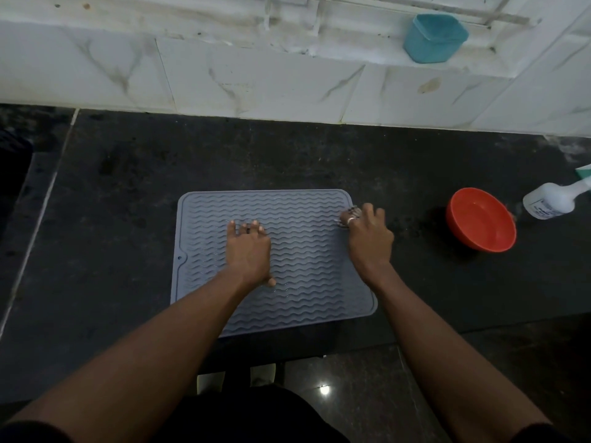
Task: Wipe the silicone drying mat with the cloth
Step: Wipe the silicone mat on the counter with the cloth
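Note:
A grey silicone drying mat (297,292) with wavy ridges lies flat on the black counter. My left hand (248,251) presses palm-down on the middle of the mat, fingers spread, holding nothing. My right hand (367,238) rests at the mat's upper right edge, fingers curled around a small bunched greyish cloth (348,215). Only a bit of the cloth shows past my fingers against the mat's rim; the hand hides the remainder.
A red bowl (481,219) holding some liquid stands to the right of the mat. Past it a white bottle (551,199) lies on its side. A teal container (433,38) sits on the ledge above the tiled wall. The counter's front edge (447,335) runs just below the mat.

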